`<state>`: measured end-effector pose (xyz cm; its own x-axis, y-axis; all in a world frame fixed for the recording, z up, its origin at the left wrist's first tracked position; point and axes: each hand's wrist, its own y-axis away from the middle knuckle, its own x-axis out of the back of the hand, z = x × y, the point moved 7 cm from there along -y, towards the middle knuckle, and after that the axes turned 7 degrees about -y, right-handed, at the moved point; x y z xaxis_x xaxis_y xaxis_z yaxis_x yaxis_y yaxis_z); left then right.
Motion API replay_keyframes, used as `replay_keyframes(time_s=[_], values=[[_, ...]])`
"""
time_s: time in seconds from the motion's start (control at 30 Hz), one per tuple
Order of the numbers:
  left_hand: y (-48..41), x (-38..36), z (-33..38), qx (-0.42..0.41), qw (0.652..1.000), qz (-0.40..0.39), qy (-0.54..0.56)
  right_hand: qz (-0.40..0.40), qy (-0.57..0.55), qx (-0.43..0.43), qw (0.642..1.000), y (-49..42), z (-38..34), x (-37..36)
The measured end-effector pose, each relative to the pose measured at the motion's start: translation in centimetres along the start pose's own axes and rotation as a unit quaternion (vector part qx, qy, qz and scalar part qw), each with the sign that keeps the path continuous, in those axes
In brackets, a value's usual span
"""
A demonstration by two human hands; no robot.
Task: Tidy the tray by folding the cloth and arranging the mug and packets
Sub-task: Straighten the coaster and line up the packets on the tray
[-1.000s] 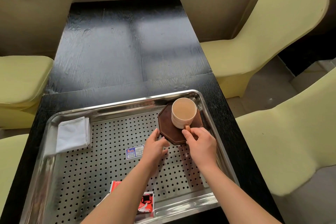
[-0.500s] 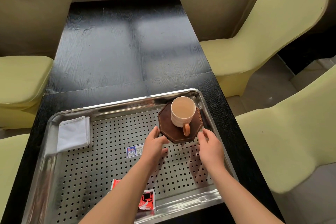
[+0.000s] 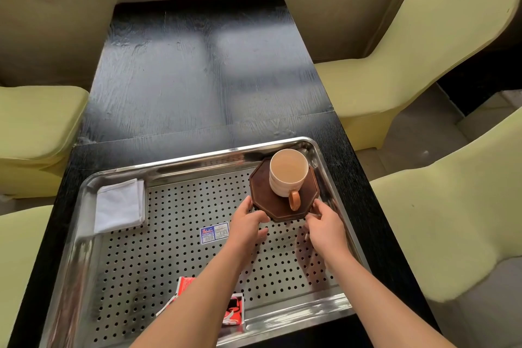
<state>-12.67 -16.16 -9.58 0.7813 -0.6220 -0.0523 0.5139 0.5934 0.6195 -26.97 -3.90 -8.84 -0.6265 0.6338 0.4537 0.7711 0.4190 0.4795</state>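
Both forearms extended over the tray. The left hand grasped the near-left edge of the coaster between curled fingers and thumb; the right hand touched its near-right edge with relaxed fingers. The mug stood upright on the coaster in the tray's far-right corner.

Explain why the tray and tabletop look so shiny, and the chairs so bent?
Head view: pale light reflects in patches off the black table; the rim of the steel tray glares; the wide-angle lens curves the chairs towards the frame's edges.
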Motion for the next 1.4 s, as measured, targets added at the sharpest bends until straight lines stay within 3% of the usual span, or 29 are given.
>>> replay_keyframes(time_s=[0.3,0.63,0.77,0.97,1.23,1.4], values=[[0.9,2.2,0.4,0.007,1.0,0.02,-0.021,-0.028,-0.012,0.017,0.999,1.3,-0.1,0.3],[6.6,9.3,-0.4,-0.032,0.981,0.098,-0.162,-0.069,-0.008,0.033,0.997,7.5,-0.4,-2.3],[10.2,13.3,-2.6,-0.032,0.953,0.156,-0.257,-0.125,0.07,0.072,0.987,10.6,-0.7,-4.8],[14.4,17.5,-6.7,-0.009,0.873,0.199,-0.445,-0.211,0.27,0.154,0.927,14.7,0.0,-10.0],[14.4,18.9,-8.8,0.04,0.822,0.159,-0.545,-0.192,0.412,0.19,0.87,16.4,-0.3,-16.0],[13.5,18.7,-9.0,0.038,0.817,0.154,-0.554,-0.158,0.407,0.189,0.88,16.4,0.0,-17.5]])
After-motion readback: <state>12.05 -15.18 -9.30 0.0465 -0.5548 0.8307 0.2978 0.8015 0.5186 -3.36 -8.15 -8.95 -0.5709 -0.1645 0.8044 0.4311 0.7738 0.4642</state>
